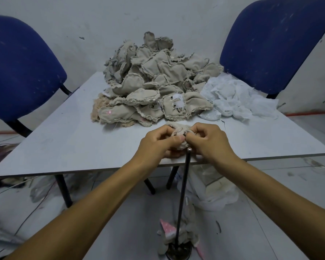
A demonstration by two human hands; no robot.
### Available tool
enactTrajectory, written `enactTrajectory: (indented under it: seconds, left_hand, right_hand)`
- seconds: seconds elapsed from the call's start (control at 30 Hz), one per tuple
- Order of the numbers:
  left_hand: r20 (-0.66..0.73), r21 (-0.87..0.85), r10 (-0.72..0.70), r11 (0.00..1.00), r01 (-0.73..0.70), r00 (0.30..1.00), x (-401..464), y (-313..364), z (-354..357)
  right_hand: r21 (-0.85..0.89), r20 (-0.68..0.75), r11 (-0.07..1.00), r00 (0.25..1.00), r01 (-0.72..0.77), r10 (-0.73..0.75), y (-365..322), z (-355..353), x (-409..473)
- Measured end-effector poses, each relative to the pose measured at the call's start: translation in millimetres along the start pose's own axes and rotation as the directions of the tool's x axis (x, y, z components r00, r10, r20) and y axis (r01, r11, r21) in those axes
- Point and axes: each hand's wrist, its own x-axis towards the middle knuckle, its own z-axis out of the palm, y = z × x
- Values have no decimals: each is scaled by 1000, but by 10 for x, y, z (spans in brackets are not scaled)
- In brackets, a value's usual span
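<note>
Working a beige fabric piece (178, 128) over the upright rod (184, 184) tip, at the table (64, 147) near edge.
The left hand (159, 140) and right hand (207, 140) pinch it from either side, probably to turn it inside out; the pile (154, 81) lies behind.

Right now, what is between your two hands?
A small frayed beige fabric piece, pinched by the left hand and right hand, seen in the head view.
</note>
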Motion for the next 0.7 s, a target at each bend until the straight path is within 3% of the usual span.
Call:
enactTrajectory:
  seconds: [0.1,0.2,0.5,0.7]
  left_hand:
    - [-42,3,-11,1000,11,999,16,25,18]
    - [-66,-28,-47,999,45,997,53,61,43]
    - [-52,-29,-95,995,93,994,100,85,60]
    - [33,-77,-105,991,107,994,96,80,38]
  right_hand:
    - [155,173,985,984,-80,53,14,-66,16]
    - [308,327,945,945,-107,0,19,-157,-29]
    - [361,275,924,961,-126,24,-17,-156,-49]
    - [273,165,954,983,-123,80,1,-91,-7]
